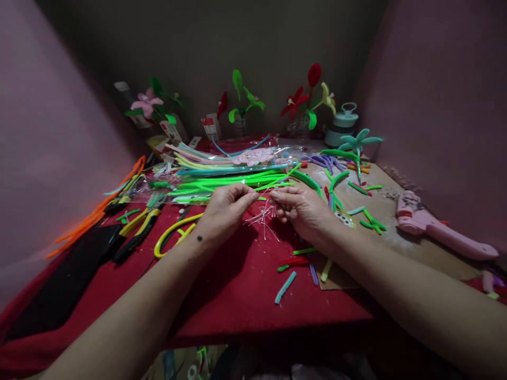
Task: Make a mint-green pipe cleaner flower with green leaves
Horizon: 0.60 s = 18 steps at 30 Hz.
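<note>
My left hand (227,211) and my right hand (301,208) face each other over the red cloth, thumbs and fingertips pinched, a small gap apart. Thin pale flower stamens (264,217) with tiny bulb tips lie scattered below and between them. A few stamens hang from the right fingertips. What the left pinch holds is too small to make out. Just beyond the hands lie long bright green pipe cleaners (233,181). Yellow-handled scissors (166,237) rest left of my left wrist, partly hidden by it.
Yellow-and-black pliers (138,232) and a black flat object (75,279) lie left, beside orange pipe cleaners (95,216). A pink glue-gun-like tool (439,224) rests on a brown board (396,248). Pipe-cleaner flowers (295,103) stand at the back, near a lidded bottle (344,124).
</note>
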Tool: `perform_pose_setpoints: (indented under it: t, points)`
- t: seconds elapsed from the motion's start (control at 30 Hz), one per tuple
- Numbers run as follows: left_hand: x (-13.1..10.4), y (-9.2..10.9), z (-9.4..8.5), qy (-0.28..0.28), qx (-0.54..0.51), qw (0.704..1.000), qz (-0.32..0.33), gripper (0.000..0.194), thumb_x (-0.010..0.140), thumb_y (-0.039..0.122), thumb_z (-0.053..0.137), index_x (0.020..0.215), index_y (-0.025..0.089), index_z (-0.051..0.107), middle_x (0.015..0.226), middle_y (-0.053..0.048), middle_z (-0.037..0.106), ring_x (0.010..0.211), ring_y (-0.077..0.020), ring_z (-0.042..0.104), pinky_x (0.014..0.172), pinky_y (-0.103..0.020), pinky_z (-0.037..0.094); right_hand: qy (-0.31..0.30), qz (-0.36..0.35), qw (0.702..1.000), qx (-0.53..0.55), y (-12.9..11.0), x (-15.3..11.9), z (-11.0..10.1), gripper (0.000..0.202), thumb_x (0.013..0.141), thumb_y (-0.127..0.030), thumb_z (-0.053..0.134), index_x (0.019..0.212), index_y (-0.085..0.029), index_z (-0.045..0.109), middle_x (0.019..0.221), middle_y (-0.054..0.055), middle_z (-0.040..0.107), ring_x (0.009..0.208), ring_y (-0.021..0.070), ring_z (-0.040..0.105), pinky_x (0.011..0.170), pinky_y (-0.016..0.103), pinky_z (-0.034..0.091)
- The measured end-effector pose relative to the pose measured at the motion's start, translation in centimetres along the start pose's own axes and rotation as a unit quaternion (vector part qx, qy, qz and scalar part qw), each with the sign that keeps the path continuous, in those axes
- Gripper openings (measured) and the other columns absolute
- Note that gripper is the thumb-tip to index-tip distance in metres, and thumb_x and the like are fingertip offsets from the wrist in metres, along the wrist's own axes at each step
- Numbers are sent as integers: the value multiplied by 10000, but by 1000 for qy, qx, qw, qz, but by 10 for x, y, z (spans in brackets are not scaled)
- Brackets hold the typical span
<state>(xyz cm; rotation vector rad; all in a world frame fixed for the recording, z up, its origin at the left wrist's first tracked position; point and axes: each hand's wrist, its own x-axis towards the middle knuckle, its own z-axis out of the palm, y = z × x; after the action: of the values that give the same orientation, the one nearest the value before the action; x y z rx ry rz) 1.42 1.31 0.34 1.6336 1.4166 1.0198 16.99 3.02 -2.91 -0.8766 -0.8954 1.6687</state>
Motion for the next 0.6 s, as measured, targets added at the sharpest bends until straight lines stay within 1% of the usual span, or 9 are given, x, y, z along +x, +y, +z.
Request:
perform_pose_setpoints:
  t: [0.1,0.17,0.23,0.33,0.43,0.6]
  points:
    - [0,-1,2,11,-10,1000,-3,173,753,306,556,705,140,557,482,62,442,426,-58,338,429,-195,256,5,4,1000,7,0,-1,0,109,644,-174,704,693,-122,621,622,5,607,437,62,491,394,201,317]
    - [-1,-1,3,7,-4,1000,-5,173,756,302,555,700,139,552,499,57,453,443,-62,351,442,-198,264,-10,2,1000,10,0,-2,0,117,649,-189,705,711,-119,633,675,25,640,465,67,517,405,197,331]
    - [-2,-1,5,1,2,1000,-3,168,757,295,555,696,137,553,520,55,456,459,-63,348,456,-199,272,-21,0,1000,11,1,-2,1,136,641,-204,715,720,-119,644,681,21,645,471,66,526,404,193,333]
    - [-4,-1,10,3,10,1000,6,154,753,274,559,688,135,557,575,43,483,507,-67,374,491,-198,301,-19,-2,1000,10,3,-2,2,155,613,-207,738,706,-122,647,612,-8,617,437,58,498,387,190,318]
    - [-4,-2,13,10,13,1000,13,156,745,271,574,672,134,561,602,32,511,542,-74,406,517,-201,323,-27,-11,999,16,5,-2,3,156,605,-211,745,690,-123,648,580,-15,609,400,47,443,375,198,309]
    - [-4,-2,15,4,-22,1000,-2,152,736,271,590,671,134,573,580,34,521,515,-69,404,502,-204,315,-43,-17,998,31,8,-1,1,158,607,-218,752,698,-137,652,567,-26,601,391,45,414,372,205,305]
